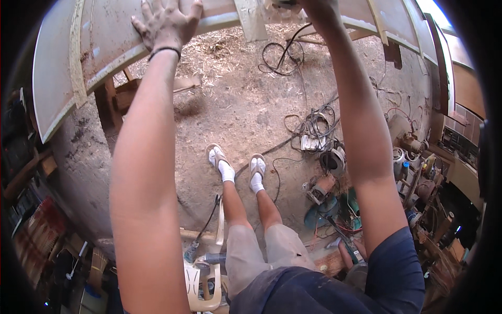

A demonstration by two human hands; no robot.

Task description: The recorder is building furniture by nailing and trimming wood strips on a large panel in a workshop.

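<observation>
My left hand (170,23) lies flat with spread fingers on a long pale panel (117,39) that spans the top of the view. At the upper edge, my right hand (317,5) is partly cut off. It is closed on what looks like a corded power tool (285,4), mostly out of the picture, so its exact kind is hidden. From there a black cord (297,34) drops to the floor in loops. Pale wooden strips (252,21) cross the panel between my hands, and another strip (78,57) crosses it farther left.
Wood shavings (214,49) litter the floor beneath the panel. Tangled cables (319,123) with a white power strip (312,142) lie right of my feet. Several power tools (321,188) and clutter pile up at the right. A cream plastic chair (209,293) stands by my legs.
</observation>
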